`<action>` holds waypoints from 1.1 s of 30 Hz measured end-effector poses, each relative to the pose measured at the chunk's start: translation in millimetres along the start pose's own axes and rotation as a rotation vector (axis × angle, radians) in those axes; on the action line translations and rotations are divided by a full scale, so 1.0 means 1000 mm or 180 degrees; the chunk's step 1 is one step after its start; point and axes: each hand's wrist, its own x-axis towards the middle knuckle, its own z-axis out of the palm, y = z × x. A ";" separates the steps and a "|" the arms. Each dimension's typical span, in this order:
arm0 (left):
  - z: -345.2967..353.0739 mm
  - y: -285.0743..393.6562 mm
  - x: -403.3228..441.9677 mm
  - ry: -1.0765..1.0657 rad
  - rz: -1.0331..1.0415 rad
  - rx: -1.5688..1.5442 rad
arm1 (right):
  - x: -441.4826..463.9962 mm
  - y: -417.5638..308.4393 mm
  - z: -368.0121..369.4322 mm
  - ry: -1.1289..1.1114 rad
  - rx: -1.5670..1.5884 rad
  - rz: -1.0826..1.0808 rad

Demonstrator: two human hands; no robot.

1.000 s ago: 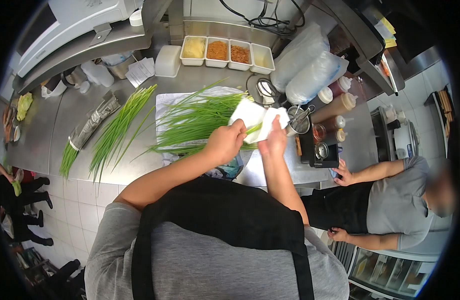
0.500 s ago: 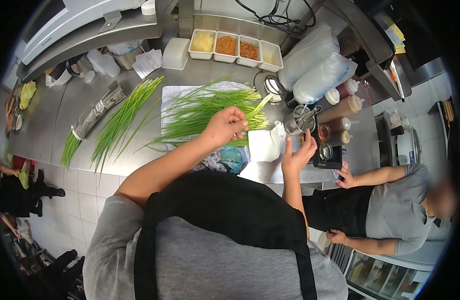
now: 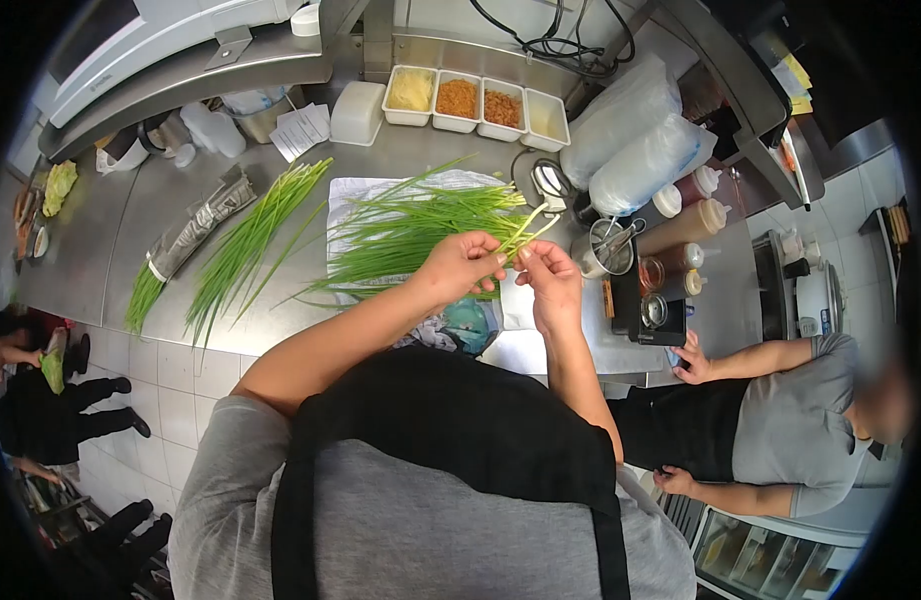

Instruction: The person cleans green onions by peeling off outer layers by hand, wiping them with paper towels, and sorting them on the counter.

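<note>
Stalks (image 3: 522,238) with pale ends are sticking up from between the hands, just beside a large green bunch (image 3: 411,232). The left hand (image 3: 468,264) is pinching them between thumb and fingertips; the right hand (image 3: 551,288) is pinching them too, its other fingers curling loosely. Beneath the bunch, a white cloth (image 3: 339,193) is lying on the steel counter (image 3: 281,318). Farther left, a loose bunch (image 3: 259,235) is lying beside a newspaper-wrapped one (image 3: 199,222).

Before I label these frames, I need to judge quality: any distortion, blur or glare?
Head view: fisheye bending with black corners; same view: co-worker's head blurred, left hand and right hand fairly clear; same view: glare whitens the steel table and plastic bags.
</note>
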 end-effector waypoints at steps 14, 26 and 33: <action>-0.012 -0.010 0.005 0.0070 0.0296 0.0309 | 0.009 -0.038 -0.055 0.0805 0.0877 -0.0277; 0.000 -0.020 0.004 0.0604 0.1224 0.1365 | -0.005 0.003 0.014 0.0474 -0.0753 -0.0320; -0.005 -0.024 0.010 0.0309 0.0764 0.0495 | -0.004 0.004 0.011 0.0328 -0.0079 0.0271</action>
